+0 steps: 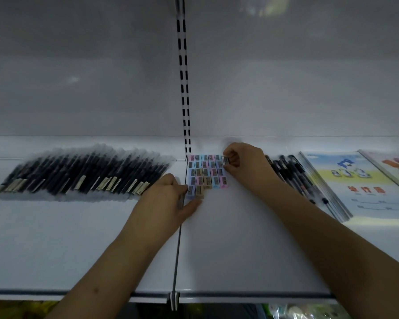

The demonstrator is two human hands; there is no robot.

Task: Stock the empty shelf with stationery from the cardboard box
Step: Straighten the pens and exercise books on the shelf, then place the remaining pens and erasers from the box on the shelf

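1. Two bare hands work at a block of small pastel pencil sharpeners (207,172) laid in tight rows on a white shelf (228,245), just right of the seam between two shelf panels and at the foot of a slotted upright (185,93)
2. Right hand (245,165) sits at the block's far right corner; its thumb and curled fingers pinch a single sharpener (226,160) that touches the end of the back row
3. Left hand (168,199) rests on the shelf at the block's near left corner; its thumb lies stretched along the front edge beside the two nearest sharpeners, and whether the curled fingers actually grip one cannot be told
4. Left of the seam, a fanned row of dark pens in clear sleeves (83,173) lies flat; it is near the left hand but apart from it
5. Right of the block, loose black pens (288,171) lie just behind the right wrist; beside them lie exercise books (355,180) with pale printed covers; the lettering is too blurred to read
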